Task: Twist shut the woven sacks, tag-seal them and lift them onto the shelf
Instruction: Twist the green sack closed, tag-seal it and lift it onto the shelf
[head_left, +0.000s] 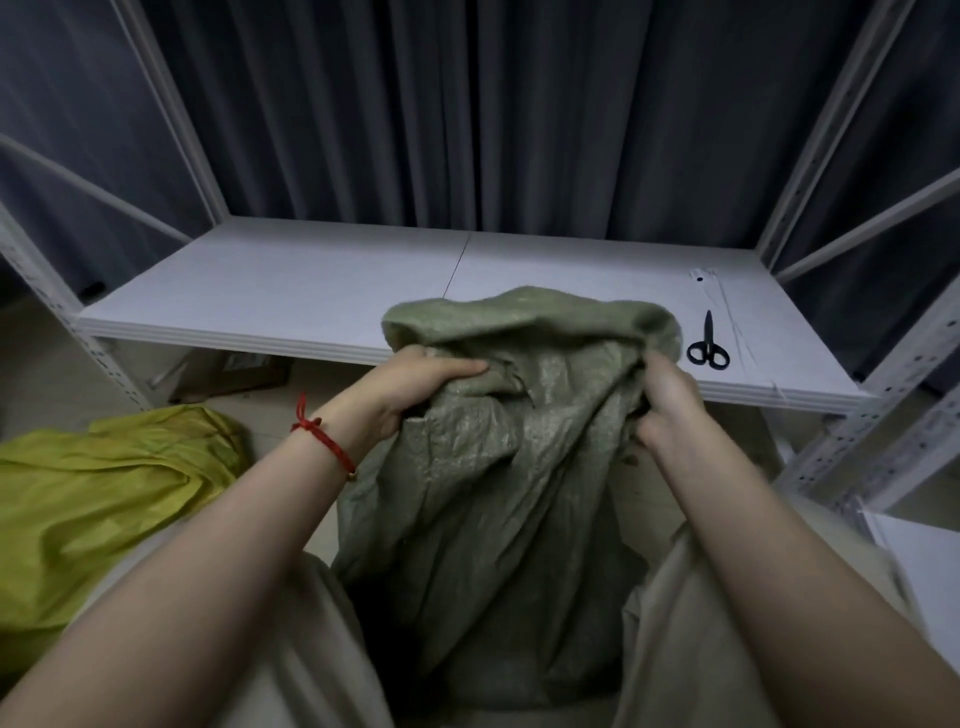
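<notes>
White shelf (311, 291) w/ black scissors (707, 349) & tag strips (712, 291) at rt end.

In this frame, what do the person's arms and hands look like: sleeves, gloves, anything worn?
Both forearms are bare: no sleeves in view, no gloves. At the wrist of the left hand sits a thin red knotted cord bracelet with a small bead. The right hand shows no ring, watch or band.
</notes>
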